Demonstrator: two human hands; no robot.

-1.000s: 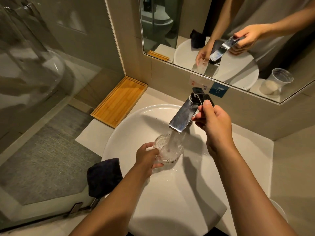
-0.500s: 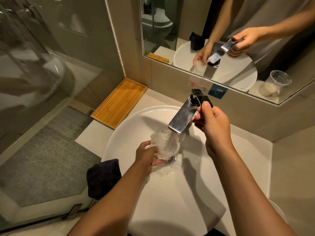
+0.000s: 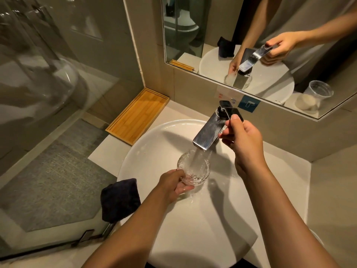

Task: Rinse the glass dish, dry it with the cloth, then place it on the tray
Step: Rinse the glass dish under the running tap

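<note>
A small clear glass dish sits under the running water from the chrome faucet, over the white sink. My left hand grips the dish by its near left rim, thumb on top. My right hand is closed on the faucet's lever handle. A dark folded cloth lies on the sink's left rim. The bamboo tray rests on the counter at the back left, against the wall.
A mirror hangs above the counter and reflects the hands, the faucet and a clear plastic cup. A glass shower partition stands to the left. The beige counter runs on around the sink's right side.
The dish, tilted up toward the spout half a second ago, now sits lower and more level under the stream. My right hand has stayed on the lever.
</note>
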